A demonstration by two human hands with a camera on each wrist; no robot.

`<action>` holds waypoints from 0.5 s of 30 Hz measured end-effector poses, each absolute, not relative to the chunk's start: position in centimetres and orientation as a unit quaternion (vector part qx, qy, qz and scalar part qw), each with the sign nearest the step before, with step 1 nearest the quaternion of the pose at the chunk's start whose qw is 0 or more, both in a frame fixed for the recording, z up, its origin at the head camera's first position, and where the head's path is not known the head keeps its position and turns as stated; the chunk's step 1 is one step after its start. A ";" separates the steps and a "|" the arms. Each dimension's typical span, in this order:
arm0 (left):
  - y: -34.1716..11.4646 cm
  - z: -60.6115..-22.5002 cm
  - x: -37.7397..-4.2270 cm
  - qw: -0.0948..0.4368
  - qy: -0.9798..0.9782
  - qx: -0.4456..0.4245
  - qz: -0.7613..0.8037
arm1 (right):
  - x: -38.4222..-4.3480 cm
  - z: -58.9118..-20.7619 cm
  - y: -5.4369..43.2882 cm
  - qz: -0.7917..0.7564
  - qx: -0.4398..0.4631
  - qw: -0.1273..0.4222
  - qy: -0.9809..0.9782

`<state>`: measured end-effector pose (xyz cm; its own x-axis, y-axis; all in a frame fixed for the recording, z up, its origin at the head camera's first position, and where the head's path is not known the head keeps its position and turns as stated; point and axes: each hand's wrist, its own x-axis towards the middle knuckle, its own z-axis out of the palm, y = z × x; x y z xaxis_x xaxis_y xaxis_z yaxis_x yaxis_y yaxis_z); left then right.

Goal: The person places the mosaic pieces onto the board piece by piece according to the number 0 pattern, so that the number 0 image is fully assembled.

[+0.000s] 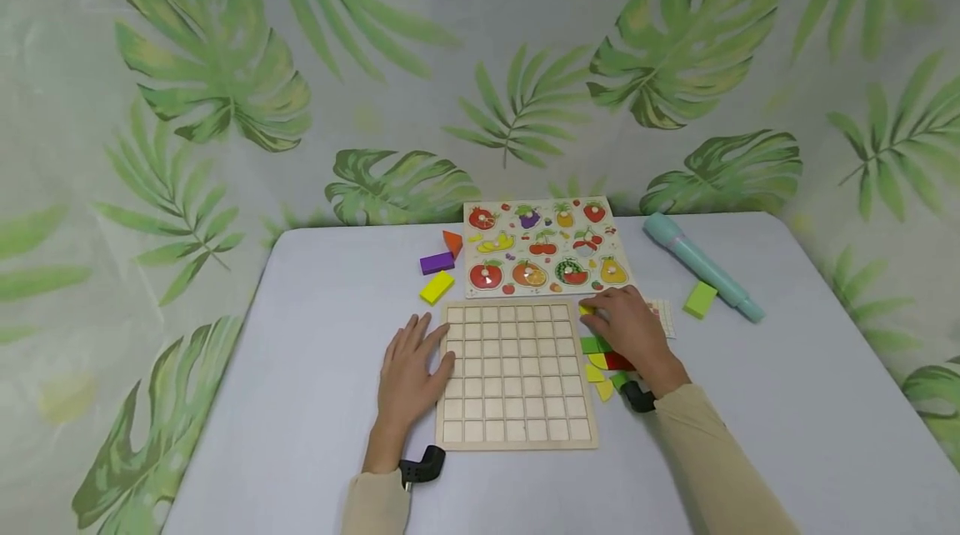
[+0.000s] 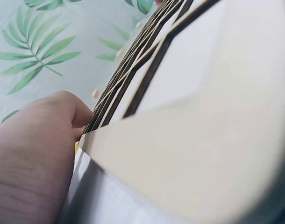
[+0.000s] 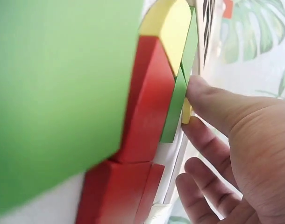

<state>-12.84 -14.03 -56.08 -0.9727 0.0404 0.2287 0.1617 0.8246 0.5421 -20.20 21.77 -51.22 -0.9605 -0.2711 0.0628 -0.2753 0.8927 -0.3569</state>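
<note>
A wooden grid board (image 1: 516, 368) with square compartments lies on the table. Along its left edge my left hand (image 1: 408, 372) rests, thumb and fingertips touching the frame, fingers loosely extended. My right hand (image 1: 628, 331) is at the board's upper right corner, pinching a small yellow block (image 3: 186, 111) between thumb and index finger. Its other fingers curve loosely, as the right wrist view shows. Below that hand, beside the board, lie green blocks (image 1: 592, 345), a red block (image 1: 618, 362) and yellow pieces (image 1: 594, 373). The hand and wrist partly cover this group.
Behind the board lies a fruit puzzle board (image 1: 543, 247). To its left are an orange-red triangular block (image 1: 452, 243), a purple block (image 1: 437, 262) and a yellow block (image 1: 437, 288). A teal tube-shaped object (image 1: 705, 267) and a light green block (image 1: 701, 300) lie at right.
</note>
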 end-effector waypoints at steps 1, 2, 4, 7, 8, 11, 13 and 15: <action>-14.0 -56.1 -12.9 0.104 -0.950 -0.053 -0.290 | -20.2 -51.1 21.8 0.183 0.140 0.002 -0.973; -14.0 -56.1 -12.9 0.104 -0.950 -0.054 -0.289 | -20.1 -51.0 21.8 0.180 0.140 -0.002 -0.974; -13.9 -56.1 -12.9 0.102 -0.951 -0.056 -0.286 | -20.0 -50.8 21.8 0.173 0.144 -0.010 -0.974; -13.9 -56.1 -12.8 0.101 -0.953 -0.055 -0.281 | -19.8 -50.5 21.7 0.165 0.153 -0.018 -0.974; -13.9 -56.1 -12.8 0.101 -0.954 -0.054 -0.278 | -19.7 -50.5 21.6 0.163 0.155 -0.018 -0.974; -13.9 -55.9 -12.8 0.105 -0.954 -0.049 -0.276 | -19.7 -50.6 21.3 0.167 0.153 -0.018 -0.974; -13.8 -55.8 -12.8 0.104 -0.954 -0.049 -0.278 | -19.7 -50.9 21.2 0.172 0.139 -0.019 -0.975; -13.8 -55.7 -12.7 0.102 -0.953 -0.051 -0.281 | -19.8 -51.2 21.0 0.181 0.126 -0.023 -0.975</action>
<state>-12.75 -13.78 -55.66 -0.9738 0.0397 0.2239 0.1548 0.8370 0.5248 -19.77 21.05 -51.19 -0.9674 -0.2533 -0.0002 -0.2364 0.9028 -0.3592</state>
